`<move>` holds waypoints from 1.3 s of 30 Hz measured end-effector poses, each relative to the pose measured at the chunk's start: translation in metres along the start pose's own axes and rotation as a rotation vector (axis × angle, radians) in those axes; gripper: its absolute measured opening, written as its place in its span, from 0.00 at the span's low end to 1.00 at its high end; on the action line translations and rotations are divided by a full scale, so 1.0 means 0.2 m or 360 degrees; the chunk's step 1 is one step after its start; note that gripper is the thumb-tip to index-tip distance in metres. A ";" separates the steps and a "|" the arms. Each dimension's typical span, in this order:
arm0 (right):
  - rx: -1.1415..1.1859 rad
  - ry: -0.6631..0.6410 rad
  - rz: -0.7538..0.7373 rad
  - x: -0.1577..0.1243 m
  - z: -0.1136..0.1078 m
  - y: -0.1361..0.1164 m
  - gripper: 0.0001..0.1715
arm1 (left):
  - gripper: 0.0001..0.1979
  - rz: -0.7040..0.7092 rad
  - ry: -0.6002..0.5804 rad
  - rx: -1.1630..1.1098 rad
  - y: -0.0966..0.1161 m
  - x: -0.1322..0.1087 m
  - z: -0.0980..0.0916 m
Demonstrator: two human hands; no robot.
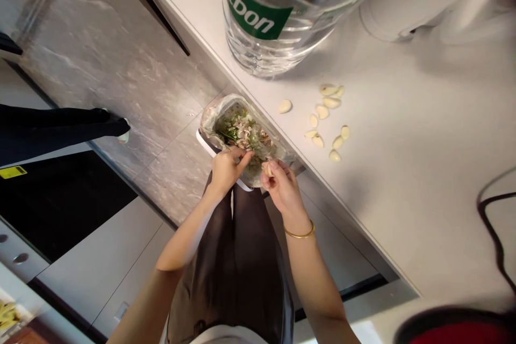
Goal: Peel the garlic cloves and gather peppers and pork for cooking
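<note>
Both my hands are held low over a small waste bin (pixel 206 145) on the floor, lined with a clear bag and filled with green and pale scraps. My right hand (pixel 282 185) pinches a garlic clove (pixel 266 168) between thumb and fingers. My left hand (pixel 228 169) is closed in a pinch right beside it, fingertips touching near the clove; what it holds is too small to name. Several peeled garlic cloves (pixel 322 113) lie scattered on the white counter (pixel 403 145) to the right of the bin.
A large clear water bottle (pixel 278 16) with a green label stands on the counter behind the cloves. A white appliance (pixel 423 0) is at the top right, a black cable (pixel 489 215) at the right edge. Grey floor tiles and dark cabinet fronts are on the left.
</note>
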State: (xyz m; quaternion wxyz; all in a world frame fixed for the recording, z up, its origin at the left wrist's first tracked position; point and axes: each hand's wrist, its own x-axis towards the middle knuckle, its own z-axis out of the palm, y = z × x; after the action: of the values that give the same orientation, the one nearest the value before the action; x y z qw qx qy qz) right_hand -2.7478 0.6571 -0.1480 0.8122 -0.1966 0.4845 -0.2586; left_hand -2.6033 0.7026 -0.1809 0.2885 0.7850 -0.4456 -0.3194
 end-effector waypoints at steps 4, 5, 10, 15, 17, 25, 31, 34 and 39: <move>-0.0030 -0.0003 -0.0120 0.00 0.02 0.02 0.18 | 0.07 0.0083 -0.0001 -0.0258 0.04 -0.02 -0.04; -0.0054 0.0017 -0.0151 0.00 0.02 0.02 0.17 | 0.07 0.0113 0.0006 -0.0321 0.06 -0.04 -0.06; -0.0239 0.0169 -0.0301 -0.01 0.04 0.05 0.14 | 0.12 0.0280 -0.0028 -0.0418 0.15 -0.11 -0.13; -0.0522 0.0244 -0.0420 -0.03 0.05 0.05 0.13 | 0.10 0.0407 -0.0045 -0.0203 0.16 -0.16 -0.14; -0.0623 0.0262 -0.0429 -0.04 0.05 0.04 0.13 | 0.09 0.0451 -0.0041 -0.0136 0.16 -0.16 -0.15; -0.0690 0.0323 -0.0445 -0.07 0.08 0.03 0.11 | 0.09 0.0431 -0.0153 -0.0156 0.17 -0.13 -0.20; -0.0691 0.0317 -0.0460 -0.08 0.09 0.03 0.10 | 0.08 0.0314 -0.0200 -0.0386 0.18 -0.14 -0.21; -0.0716 0.0329 -0.0490 -0.08 0.07 0.04 0.09 | 0.07 0.0254 -0.0230 -0.0346 0.19 -0.13 -0.20; -0.0774 0.0372 -0.0593 -0.05 0.05 0.07 0.08 | 0.06 0.0252 -0.0129 -0.0061 0.22 -0.11 -0.18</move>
State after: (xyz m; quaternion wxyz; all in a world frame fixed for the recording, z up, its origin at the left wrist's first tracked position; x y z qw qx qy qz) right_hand -2.7406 0.6758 -0.1452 0.6190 -0.4391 0.5777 -0.3003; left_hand -2.6077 0.7095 -0.1210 0.3095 0.7281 -0.5114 -0.3356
